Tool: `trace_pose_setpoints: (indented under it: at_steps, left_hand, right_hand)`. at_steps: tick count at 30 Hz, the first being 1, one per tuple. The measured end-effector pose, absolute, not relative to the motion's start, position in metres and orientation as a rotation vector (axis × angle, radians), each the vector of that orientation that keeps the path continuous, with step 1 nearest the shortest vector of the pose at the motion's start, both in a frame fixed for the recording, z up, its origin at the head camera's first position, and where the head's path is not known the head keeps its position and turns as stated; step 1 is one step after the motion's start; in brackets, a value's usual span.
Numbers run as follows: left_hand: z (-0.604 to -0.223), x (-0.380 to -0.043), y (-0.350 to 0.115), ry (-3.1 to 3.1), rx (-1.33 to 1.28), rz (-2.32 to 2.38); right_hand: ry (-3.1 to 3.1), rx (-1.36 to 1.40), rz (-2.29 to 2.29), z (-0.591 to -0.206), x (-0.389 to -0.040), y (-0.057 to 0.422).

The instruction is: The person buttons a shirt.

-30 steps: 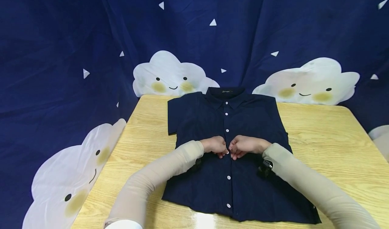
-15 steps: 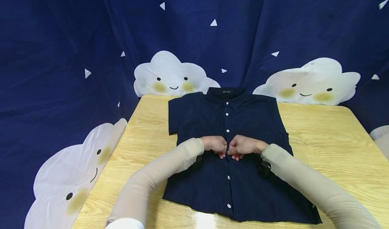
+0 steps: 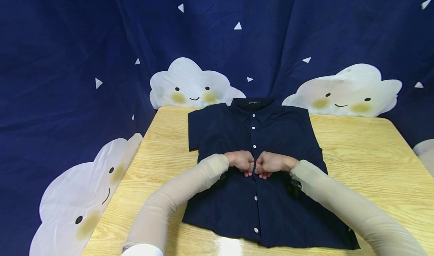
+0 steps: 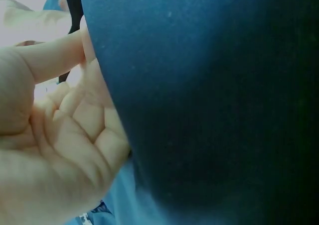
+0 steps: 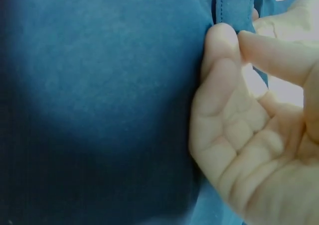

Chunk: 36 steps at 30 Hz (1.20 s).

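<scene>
A navy short-sleeved shirt [image 3: 223, 207] lies front up, collar at the far side, with white buttons down its front. Halfway down this front, both hands meet, almost touching. My left hand [image 3: 241, 161] pinches the cloth at the button strip; in the left wrist view its thumb [image 4: 57, 56] presses toward fingers partly hidden behind the fabric. From the other side, my right hand [image 3: 272, 163] pinches the strip between thumb and forefinger, as the stitched edge [image 5: 222, 6] in the right wrist view shows. The button between the hands is hidden.
The shirt lies on a wooden table [image 3: 366, 154] with rounded far corners. Behind it and to the left hangs a dark blue curtain [image 3: 210, 29] with white clouds and triangles. Small dark wrist cameras sit under both beige sleeves [image 3: 183, 190].
The white button seen between the fingers a second ago is now covered. Both hands have shifted only slightly and keep hold of the button strip.
</scene>
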<state>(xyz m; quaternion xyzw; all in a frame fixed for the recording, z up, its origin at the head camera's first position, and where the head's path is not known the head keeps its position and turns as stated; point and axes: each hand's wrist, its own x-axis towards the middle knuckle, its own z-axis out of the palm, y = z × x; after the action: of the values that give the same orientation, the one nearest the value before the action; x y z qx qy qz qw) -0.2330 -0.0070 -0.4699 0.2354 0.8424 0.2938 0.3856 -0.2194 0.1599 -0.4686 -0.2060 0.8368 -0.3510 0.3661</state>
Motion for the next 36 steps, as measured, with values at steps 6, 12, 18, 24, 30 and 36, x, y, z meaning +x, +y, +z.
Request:
trace_pose_setpoints:
  at_steps: [6,12,18,24,30,36]
  left_hand:
    - [-0.472,-0.232,-0.012,2.159,0.695,0.730]
    - [-0.474,-0.233,-0.016,2.082,0.744,0.764]
    - [-0.471,-0.228,-0.014,2.191,0.715,0.691]
    - [-0.468,-0.221,-0.011,2.336,0.706,0.591]
    - [-0.469,-0.220,-0.011,2.341,0.695,0.612]
    - [-0.471,-0.220,-0.012,2.329,0.695,0.647]
  right_hand:
    - [2.130,-0.465,-0.893,-0.467,-0.218,0.157]
    - [2.110,-0.408,-0.917,-0.469,-0.218,0.157]
    - [2.102,-0.364,-0.929,-0.468,-0.219,0.156]
    - [2.090,-0.369,-0.958,-0.466,-0.220,0.157]
    - [2.128,-0.440,-0.946,-0.467,-0.217,0.159]
    - [2.169,-0.494,-0.929,-0.468,-0.214,0.160]
